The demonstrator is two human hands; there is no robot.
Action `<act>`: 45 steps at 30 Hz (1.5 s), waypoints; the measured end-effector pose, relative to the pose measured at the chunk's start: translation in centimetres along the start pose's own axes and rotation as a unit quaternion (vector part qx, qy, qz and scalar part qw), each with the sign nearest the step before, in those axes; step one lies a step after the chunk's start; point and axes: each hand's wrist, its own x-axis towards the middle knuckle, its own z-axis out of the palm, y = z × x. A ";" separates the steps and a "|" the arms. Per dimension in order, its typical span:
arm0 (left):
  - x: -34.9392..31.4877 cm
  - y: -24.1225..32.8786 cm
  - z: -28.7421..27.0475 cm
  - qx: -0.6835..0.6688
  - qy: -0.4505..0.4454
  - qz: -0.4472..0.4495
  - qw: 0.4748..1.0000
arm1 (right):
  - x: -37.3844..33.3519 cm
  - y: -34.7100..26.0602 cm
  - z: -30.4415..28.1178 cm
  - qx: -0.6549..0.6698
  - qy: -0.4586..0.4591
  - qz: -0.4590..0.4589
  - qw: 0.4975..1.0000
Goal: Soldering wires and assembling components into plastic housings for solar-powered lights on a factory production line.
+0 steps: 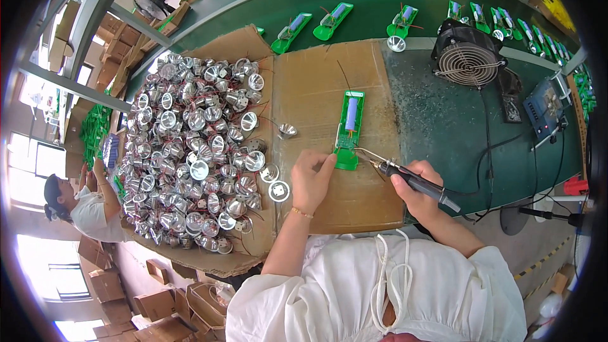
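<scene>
A green plastic lamp housing (347,159) lies on the cardboard in front of me, with a purple battery cell (351,114) in its upper part and a small green circuit board (346,141) below. My right hand (419,185) grips a soldering iron (415,182) by its black handle; its bent metal tip reaches the board. At the housing's left edge, my left hand (312,179) is closed in a pinch on what looks like a thin wire, running toward the board. Beside that hand, a silver reflector cup (268,173) and a white-faced round lamp part (278,190) lie loose.
Silver reflector cups (196,145) with red wires fill a cardboard tray at left. A black fan (467,63) and blue soldering station (543,111) stand at right, with cables nearby. Green housings (332,21) line the belt behind. Another person (88,209) works at far left.
</scene>
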 end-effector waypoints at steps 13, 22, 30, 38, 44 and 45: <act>0.9 0.3 0.2 0.021 -0.040 -0.034 0.998 | 1.1 0.5 1.6 0.036 0.045 0.032 0.998; 1.2 0.0 0.4 0.033 -0.049 0.009 0.998 | 0.3 1.4 1.5 0.027 0.045 0.056 0.997; 1.0 0.3 0.5 0.022 -0.047 -0.017 0.999 | 0.6 0.7 1.3 0.039 0.051 0.053 0.997; 1.1 0.0 0.7 0.014 -0.037 0.002 0.999 | 0.7 0.9 1.1 0.037 0.056 0.044 0.997; 1.5 0.4 0.5 0.009 -0.053 -0.004 0.999 | 0.9 0.8 1.5 0.040 0.038 0.054 0.997; 1.6 0.5 0.4 0.012 -0.063 -0.001 0.998 | 1.0 0.8 1.6 0.047 0.037 0.055 0.997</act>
